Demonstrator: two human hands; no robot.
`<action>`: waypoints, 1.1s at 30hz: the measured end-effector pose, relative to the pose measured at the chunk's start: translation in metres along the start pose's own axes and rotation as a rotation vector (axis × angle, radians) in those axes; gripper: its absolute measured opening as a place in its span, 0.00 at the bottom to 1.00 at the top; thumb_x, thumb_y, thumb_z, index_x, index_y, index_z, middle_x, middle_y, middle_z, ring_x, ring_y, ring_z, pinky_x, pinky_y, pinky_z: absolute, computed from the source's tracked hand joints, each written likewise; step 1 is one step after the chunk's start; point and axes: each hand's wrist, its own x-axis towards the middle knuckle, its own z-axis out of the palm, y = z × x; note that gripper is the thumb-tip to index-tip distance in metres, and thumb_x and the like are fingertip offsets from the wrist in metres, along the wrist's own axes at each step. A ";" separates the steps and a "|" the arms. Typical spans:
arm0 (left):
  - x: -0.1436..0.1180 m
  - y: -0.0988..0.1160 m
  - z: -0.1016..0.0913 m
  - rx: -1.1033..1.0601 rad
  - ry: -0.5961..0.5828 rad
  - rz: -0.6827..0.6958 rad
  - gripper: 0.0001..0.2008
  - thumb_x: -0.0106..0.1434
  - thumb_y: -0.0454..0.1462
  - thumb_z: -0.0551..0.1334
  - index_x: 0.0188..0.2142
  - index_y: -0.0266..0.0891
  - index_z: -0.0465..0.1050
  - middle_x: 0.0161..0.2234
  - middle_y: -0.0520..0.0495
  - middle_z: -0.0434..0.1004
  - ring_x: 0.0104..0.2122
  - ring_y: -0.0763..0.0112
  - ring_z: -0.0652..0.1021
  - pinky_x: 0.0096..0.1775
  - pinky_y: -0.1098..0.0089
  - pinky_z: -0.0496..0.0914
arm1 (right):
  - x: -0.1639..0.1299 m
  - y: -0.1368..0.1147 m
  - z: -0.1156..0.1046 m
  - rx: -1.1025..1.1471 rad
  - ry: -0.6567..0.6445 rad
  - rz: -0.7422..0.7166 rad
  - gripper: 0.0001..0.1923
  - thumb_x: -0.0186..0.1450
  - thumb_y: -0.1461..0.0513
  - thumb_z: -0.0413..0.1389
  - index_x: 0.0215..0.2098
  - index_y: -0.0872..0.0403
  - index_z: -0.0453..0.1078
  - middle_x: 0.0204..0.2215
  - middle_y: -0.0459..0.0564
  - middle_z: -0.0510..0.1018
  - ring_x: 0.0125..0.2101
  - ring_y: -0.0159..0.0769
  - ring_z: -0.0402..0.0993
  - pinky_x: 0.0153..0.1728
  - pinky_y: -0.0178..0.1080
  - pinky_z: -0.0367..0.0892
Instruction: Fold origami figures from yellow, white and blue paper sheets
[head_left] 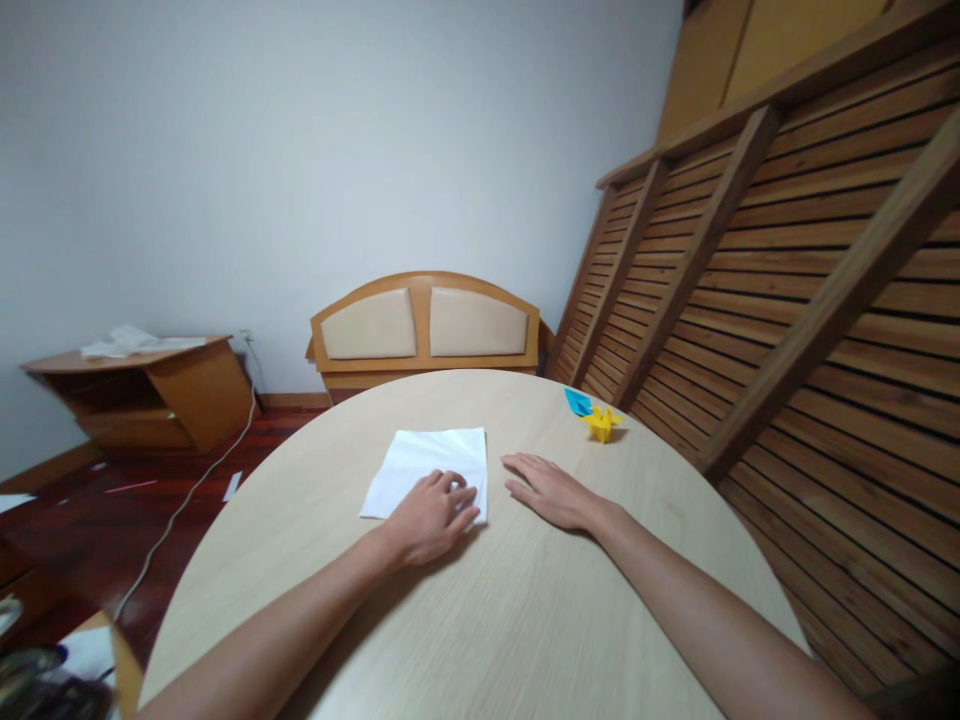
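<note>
A white sheet of paper with faint creases lies flat on the round pale wooden table. Over its lower right part rests my left hand, fingers apart and slightly bent, gripping nothing. To the right of the paper, my right hand lies palm down on the tabletop with its fingers stretched out, a little apart from the sheet's edge. Beyond my right hand, near the table's far right rim, stand a yellow folded-paper figure and a blue folded-paper piece beside it.
A wooden slatted frame leans along the right side, close to the table. Behind the table is a padded headboard. At the left stands a low wooden cabinet with white papers on top, and a white cable trails over the floor.
</note>
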 end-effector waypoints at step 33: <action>0.006 -0.013 0.035 -0.035 -0.098 -0.202 0.30 0.71 0.46 0.47 0.68 0.38 0.52 0.69 0.41 0.46 0.69 0.55 0.48 0.65 0.52 0.47 | 0.010 -0.022 0.020 -0.060 -0.151 0.113 0.35 0.71 0.43 0.38 0.70 0.51 0.48 0.70 0.52 0.45 0.69 0.47 0.36 0.67 0.53 0.36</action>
